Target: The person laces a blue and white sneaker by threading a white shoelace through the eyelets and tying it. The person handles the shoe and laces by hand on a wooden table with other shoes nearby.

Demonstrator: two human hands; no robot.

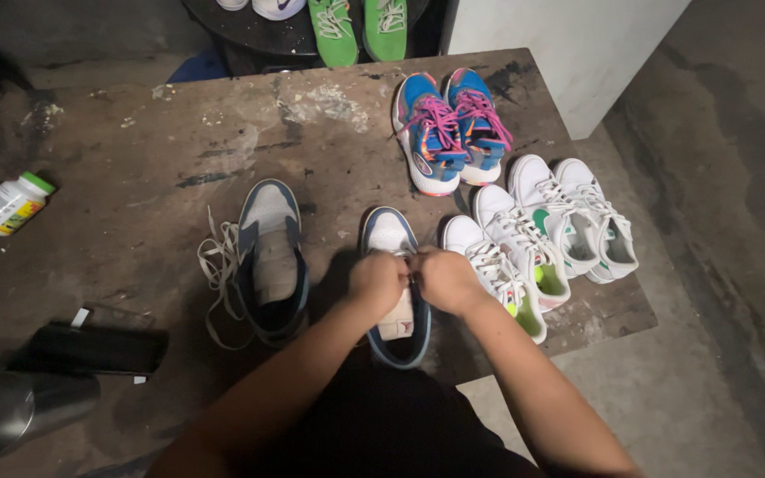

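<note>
Stretching out under both hands is the worn wooden table, dark and scuffed, carrying everything here. Beyond the right hand sit two pairs of white sneakers, the nearest one touching the right wrist side, and farther beyond them a blue pair with pink laces. Left of the left hand lies a blue-and-white shoe with its loose lace spilling off to the far side. Right under the hands, the matching blue-and-white sneaker, toe pointing away: both hands are curled tight over its throat, fingers pinched down at the eyelets, though what exactly they grip is hidden. Well off to the left, a black flat case, a shiny metal cup, and a small white bottle with a green cap.
</note>
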